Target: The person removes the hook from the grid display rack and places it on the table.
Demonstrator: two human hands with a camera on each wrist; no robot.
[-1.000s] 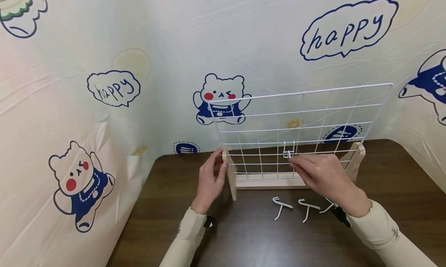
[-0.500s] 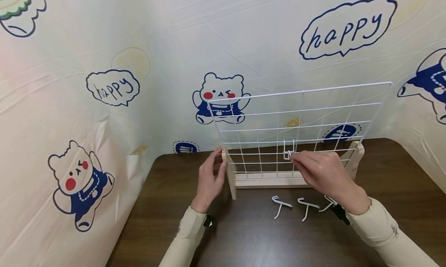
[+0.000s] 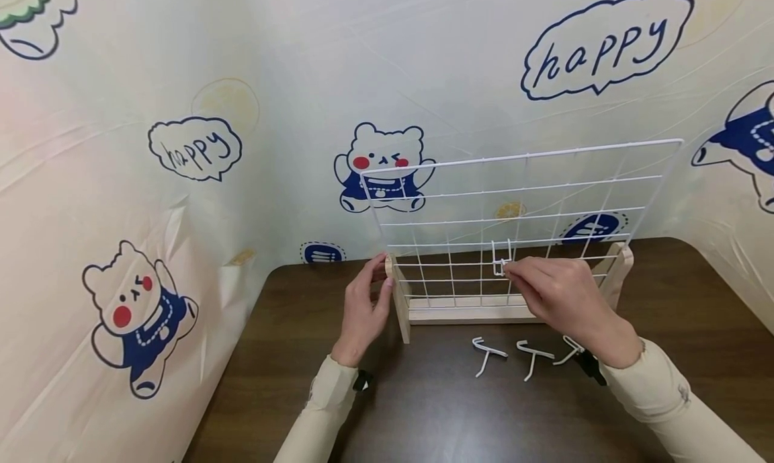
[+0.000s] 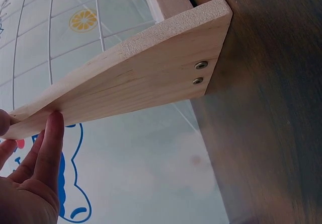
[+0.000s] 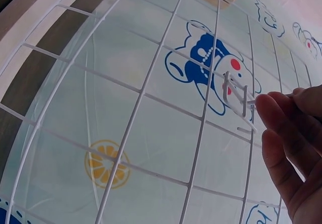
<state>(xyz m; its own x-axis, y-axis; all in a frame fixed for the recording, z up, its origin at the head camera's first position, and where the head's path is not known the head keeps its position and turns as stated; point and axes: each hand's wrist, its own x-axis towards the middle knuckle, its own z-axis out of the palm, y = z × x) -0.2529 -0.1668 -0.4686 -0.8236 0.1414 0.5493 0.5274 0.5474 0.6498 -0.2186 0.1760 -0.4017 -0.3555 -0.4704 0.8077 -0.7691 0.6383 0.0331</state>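
My left hand [image 3: 365, 308] grips the wooden side piece [image 3: 400, 308] at the left end of a white wire grid rack [image 3: 526, 155]. In the left wrist view, its fingertips touch the outer face of that side piece [image 4: 151, 68]. The fingers and thumb of my right hand [image 3: 559, 293] pinch the stem of a white wire hook [image 5: 226, 89]. That hook lies against the lower middle of the grid, with its two prongs rising over a crosswire. My fingertips hide the stem's outer end.
Several white parts lie about: a left hook [image 3: 488, 351], a middle hook [image 3: 535, 352] and a third hook [image 3: 572, 347] partly behind my right wrist, all on the dark wooden table [image 3: 423, 409]. A printed cloth [image 3: 290, 60] hangs behind the rack.
The lower end of the pinched hook has tipped slightly downward against the grid, and my right fingers have shifted with it. My left hand has stayed on the side piece.
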